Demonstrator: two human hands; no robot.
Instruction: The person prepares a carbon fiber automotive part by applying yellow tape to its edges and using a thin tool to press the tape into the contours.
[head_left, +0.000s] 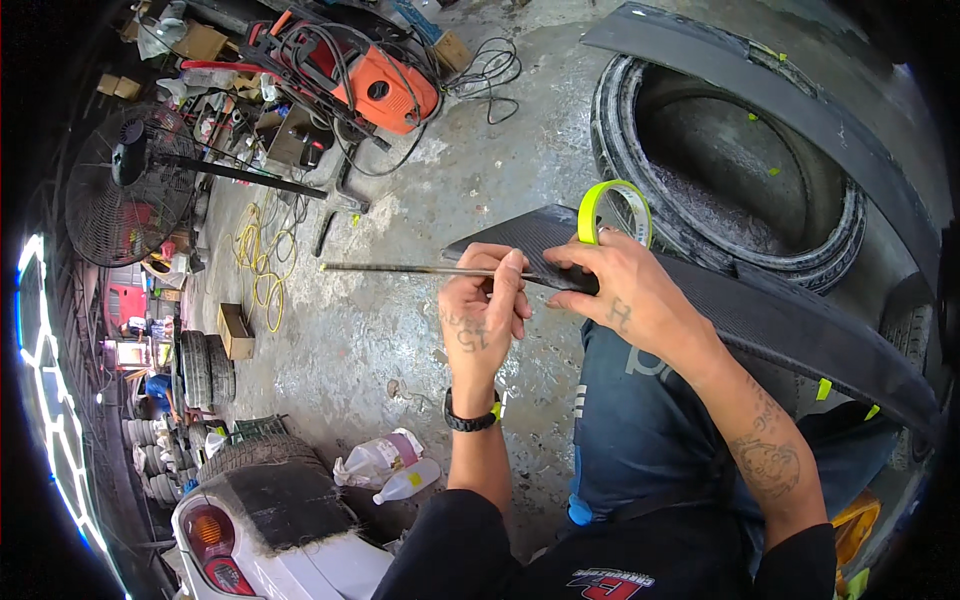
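My left hand (pixel 480 305) is closed on a thin metal rod (pixel 385 269) at the centre, which points leftward and lies level across the near end of a long, dark carbon-fibre panel (pixel 780 335). Just to its right, my right hand (pixel 625 285) grips that panel's edge with thumb and fingers, close to the rod. A roll of yellow-green tape (pixel 610 192) hangs upright around a finger of my right hand. The panel runs to the lower right over my legs, with small yellow-green tape pieces (pixel 824 389) at its edge. Some of my right fingertips are hidden.
Behind are tyres (pixel 620 110) under another dark panel (pixel 690 45), an orange pressure washer (pixel 385 95), cables and a standing fan (pixel 130 200). At lower left are a white car part (pixel 340 565) and plastic bottles (pixel 405 485). A person (pixel 160 390) is far left.
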